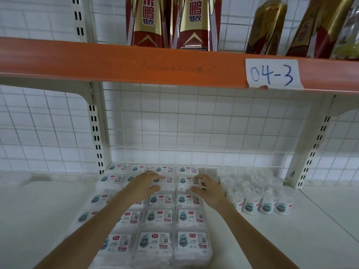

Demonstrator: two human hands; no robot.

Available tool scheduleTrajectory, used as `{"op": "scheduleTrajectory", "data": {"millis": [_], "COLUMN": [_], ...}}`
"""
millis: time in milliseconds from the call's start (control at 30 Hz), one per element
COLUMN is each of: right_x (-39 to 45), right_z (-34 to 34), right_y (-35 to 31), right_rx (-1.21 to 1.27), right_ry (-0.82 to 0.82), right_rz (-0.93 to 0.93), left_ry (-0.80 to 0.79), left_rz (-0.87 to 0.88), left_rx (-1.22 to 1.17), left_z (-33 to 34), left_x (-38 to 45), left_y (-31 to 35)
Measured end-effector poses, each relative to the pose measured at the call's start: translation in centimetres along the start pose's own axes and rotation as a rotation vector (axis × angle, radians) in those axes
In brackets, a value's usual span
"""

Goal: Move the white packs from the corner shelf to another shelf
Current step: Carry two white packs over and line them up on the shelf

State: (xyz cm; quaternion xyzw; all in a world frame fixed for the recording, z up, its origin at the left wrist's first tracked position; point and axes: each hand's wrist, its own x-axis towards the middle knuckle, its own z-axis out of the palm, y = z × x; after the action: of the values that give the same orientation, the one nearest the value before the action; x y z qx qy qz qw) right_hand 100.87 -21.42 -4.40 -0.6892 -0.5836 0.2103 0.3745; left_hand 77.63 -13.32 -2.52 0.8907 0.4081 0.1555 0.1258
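Observation:
Several white packs [191,243] with small printed labels lie flat in rows on the white lower shelf [310,239], reaching back to the wire grid. Both my hands are stretched out over the far rows. My left hand [144,184] rests on a pack in the second row from the back, fingers spread and slightly bent. My right hand [206,188] lies on the neighbouring pack [185,181] to the right, its fingers curling over the pack's far edge and its thumb at the near side. To the right stands a second group of white packs [262,204] on end, labels facing me.
An orange shelf edge [136,63] with a paper tag "04-3" [273,73] runs overhead, carrying red-gold bottles [147,22]. White slotted uprights [96,133] stand left and right of the bay. A wire grid [194,123] backs the shelf.

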Motion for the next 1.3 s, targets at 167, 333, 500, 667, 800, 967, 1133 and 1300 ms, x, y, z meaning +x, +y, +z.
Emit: {"op": "scheduleTrajectory", "data": {"millis": [167,333,500,667,800,967,1133,1300], "right_x": [0.1,0.1,-0.1,-0.8,-4.0,-10.9,-19.1,-26.0], "right_z": [0.7,1.2,1.4,0.8,-1.2,-3.8,-4.1,-3.0], "right_y": [0.0,-0.1,-0.4,-1.7,-3.4,-4.6,-2.4,-0.9], "right_rx": [0.047,0.029,0.06,-0.036,-0.315,-0.351,-0.358,-0.385], "right_ry": [0.032,0.088,0.088,0.019,-0.006,0.026,0.021,-0.05], "right_rz": [0.03,0.048,0.094,0.083,-0.136,-0.251,-0.298,-0.388], "left_ry": [0.031,0.058,0.059,0.006,0.172,0.24,0.292,0.267], "left_rz": [-0.012,-0.007,-0.011,-0.005,0.001,0.045,0.097,-0.039], "left_rx": [-0.018,-0.015,-0.017,-0.016,-0.038,0.098,0.198,0.182], "left_z": [0.6,1.0,0.9,0.3,-1.1,-2.0,0.6,4.7], "left_x": [0.1,0.1,0.4,0.4,-2.0,-9.0,-18.1,-26.5], "left_y": [-0.4,-0.4,-0.6,-0.5,0.5,3.3,6.9,10.5]}}
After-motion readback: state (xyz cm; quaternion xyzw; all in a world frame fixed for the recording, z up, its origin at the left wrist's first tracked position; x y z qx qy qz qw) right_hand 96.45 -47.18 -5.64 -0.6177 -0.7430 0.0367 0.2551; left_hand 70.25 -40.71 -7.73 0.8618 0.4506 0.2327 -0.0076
